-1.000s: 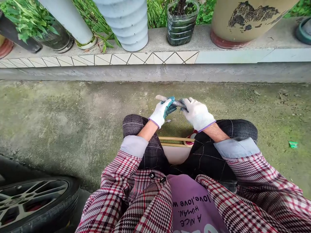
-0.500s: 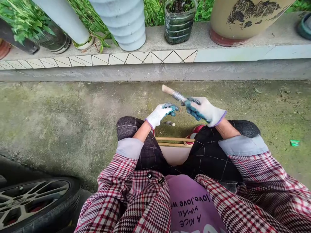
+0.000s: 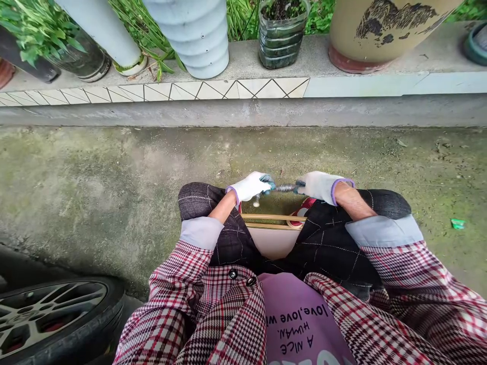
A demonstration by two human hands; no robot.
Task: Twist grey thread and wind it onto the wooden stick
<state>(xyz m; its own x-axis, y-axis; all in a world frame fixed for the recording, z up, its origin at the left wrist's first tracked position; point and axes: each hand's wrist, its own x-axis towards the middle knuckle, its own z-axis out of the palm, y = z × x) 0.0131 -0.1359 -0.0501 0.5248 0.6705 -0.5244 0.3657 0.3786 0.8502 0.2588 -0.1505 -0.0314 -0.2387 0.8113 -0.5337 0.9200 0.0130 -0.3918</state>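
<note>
Between my two gloved hands lies a wooden stick wound with silvery wire [image 3: 284, 188], held roughly level above the ground. My left hand [image 3: 255, 185] is closed around its left end, hiding the pale wood. On the other end my right hand [image 3: 316, 186] has its fingers closed, so only the wire-wound middle shows. Just below my left hand is a small pale-tipped piece [image 3: 256, 202]; whether it hangs from that hand or rests on the ground I cannot tell.
Ahead runs a low tiled ledge [image 3: 342, 84] with a ribbed white pot [image 3: 190, 38], a cut plastic bottle planter [image 3: 283, 43] and a large tan pot [image 3: 380, 35]. A car wheel [image 3: 57, 319] stands at lower left. A green wrapper [image 3: 458, 223] lies right on the concrete.
My right hand has brought the wire-wound stick down and level, and my left hand has closed on its other end. The small pale-tipped piece has shifted left and slightly nearer me.
</note>
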